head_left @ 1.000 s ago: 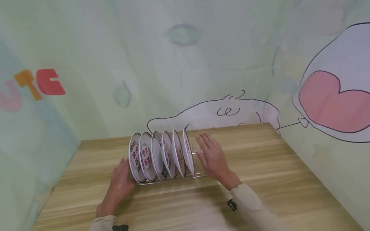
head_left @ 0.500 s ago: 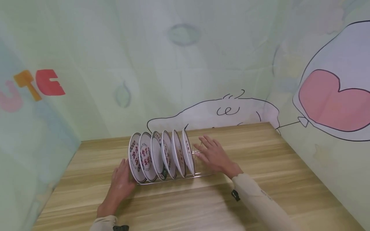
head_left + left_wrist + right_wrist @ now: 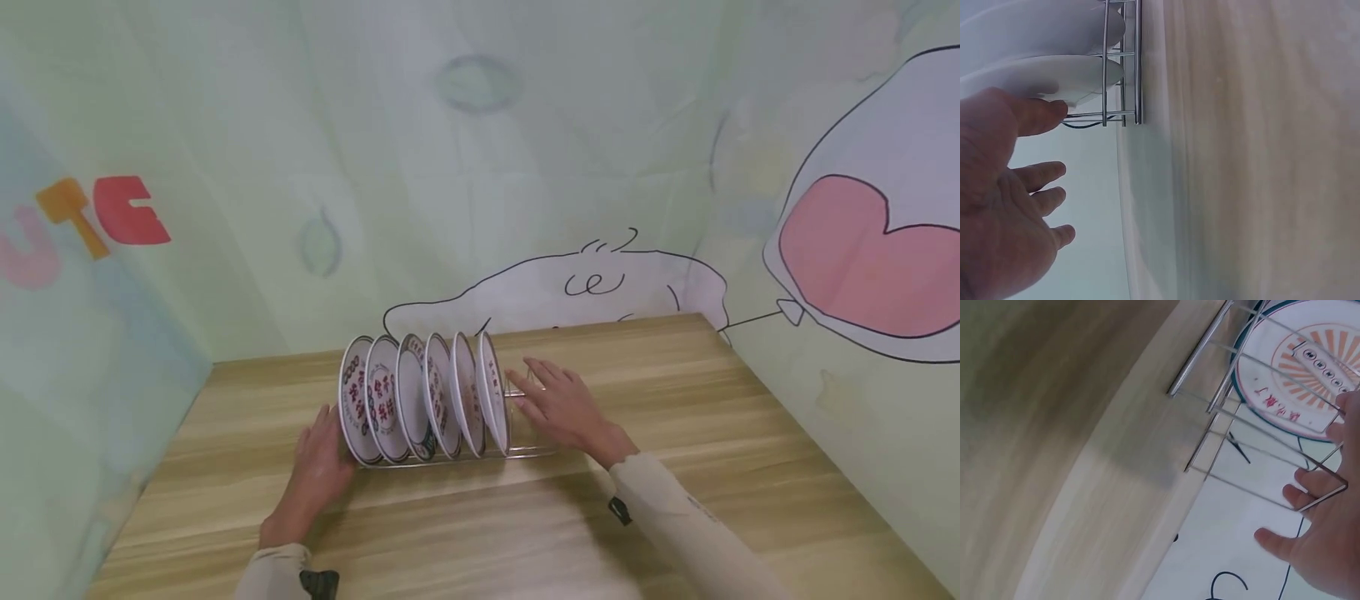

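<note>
A row of several white plates (image 3: 352, 400) with red lettering and dark rims stands on edge in a metal wire rack (image 3: 532, 452) on the table. My left hand (image 3: 322, 458) is at the rack's left end; in the left wrist view, its thumb (image 3: 1044, 115) lies against the outermost plate, close to the end wires (image 3: 1105, 69), and the other fingers are loosely spread. At the other end my right hand (image 3: 566, 408) has its fingers spread by the bare wire slots. The right wrist view shows those fingers (image 3: 1279, 544) around the rack's end wires, beside a plate with an orange sunburst (image 3: 1310, 369).
The wood-grain table (image 3: 465, 542) extends in front of the rack and to both sides. Behind it hangs a pale green printed backdrop (image 3: 480, 183), with a balloon drawing (image 3: 862, 250) at the right. A dark band (image 3: 321, 583) is at the left sleeve.
My right hand has drawn slightly to the right and its fingers have spread. The rack's left end has shifted a little away from me, with my left hand following it.
</note>
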The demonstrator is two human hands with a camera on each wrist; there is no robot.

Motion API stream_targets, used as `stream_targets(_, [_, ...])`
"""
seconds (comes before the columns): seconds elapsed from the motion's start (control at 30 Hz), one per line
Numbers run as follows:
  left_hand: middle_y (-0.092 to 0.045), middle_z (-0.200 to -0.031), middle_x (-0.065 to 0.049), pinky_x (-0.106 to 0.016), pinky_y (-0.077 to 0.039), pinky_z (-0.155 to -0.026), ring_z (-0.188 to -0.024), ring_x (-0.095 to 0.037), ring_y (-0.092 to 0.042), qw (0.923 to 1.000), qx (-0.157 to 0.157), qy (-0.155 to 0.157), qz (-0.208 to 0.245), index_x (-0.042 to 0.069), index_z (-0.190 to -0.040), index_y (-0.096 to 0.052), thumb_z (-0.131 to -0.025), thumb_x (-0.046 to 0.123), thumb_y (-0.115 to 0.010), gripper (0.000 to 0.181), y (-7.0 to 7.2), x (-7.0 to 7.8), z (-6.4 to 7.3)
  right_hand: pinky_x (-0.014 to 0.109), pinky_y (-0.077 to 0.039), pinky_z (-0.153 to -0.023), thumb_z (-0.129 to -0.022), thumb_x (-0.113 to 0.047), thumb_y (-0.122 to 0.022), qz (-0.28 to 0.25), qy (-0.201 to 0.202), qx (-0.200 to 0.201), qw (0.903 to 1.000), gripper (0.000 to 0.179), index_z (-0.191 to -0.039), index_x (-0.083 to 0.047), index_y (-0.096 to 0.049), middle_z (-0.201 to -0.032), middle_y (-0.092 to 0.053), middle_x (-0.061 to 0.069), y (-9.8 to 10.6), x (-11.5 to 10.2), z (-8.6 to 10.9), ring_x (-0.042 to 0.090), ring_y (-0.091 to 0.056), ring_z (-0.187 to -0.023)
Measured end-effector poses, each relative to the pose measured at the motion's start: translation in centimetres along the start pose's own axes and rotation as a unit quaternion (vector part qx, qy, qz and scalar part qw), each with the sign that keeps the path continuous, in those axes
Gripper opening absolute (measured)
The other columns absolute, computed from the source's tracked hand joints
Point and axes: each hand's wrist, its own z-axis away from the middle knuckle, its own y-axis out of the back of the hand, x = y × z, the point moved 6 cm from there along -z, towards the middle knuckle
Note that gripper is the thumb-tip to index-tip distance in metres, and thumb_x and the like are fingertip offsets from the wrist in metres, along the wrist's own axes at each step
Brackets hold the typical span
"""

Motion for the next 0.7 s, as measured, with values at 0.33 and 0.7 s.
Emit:
stream_targets(0.33, [-0.032,-0.141,-0.030,-0.067,-0.012,-0.106,-0.134,-0.047,-0.020,1.0000,-0.001,-0.006,-0.004,-0.006,-0.139,-0.029,-0.073,0.005,-0.062,0.074,-0.2,0.3,-0.9,0.058,-0.032,-0.103,-0.095,-0.050,-0.033,0.074,-0.076,-0.011,0.9944,0.051,-0.142,-0.033,-0.033,-0.147,-0.036,0.011,0.9,-1.8,3.0,0.031,-0.047,-0.125])
stream_targets(0.7, [-0.036,-0.142,-0.027,-0.069,-0.016,-0.104,-0.132,-0.051,-0.023,0.9983,0.037,-0.016,0.042,0.005,-0.140,-0.033,-0.083,-0.003,-0.048,0.060,1.1,0.4,-0.9,0.063,-0.026,-0.103,-0.092,-0.048,-0.043,0.083,-0.123,0.040,0.9881,0.052,-0.138,-0.024,-0.042,-0.135,-0.048,0.020,1.5,-4.4,6.0,0.031,-0.050,-0.120])
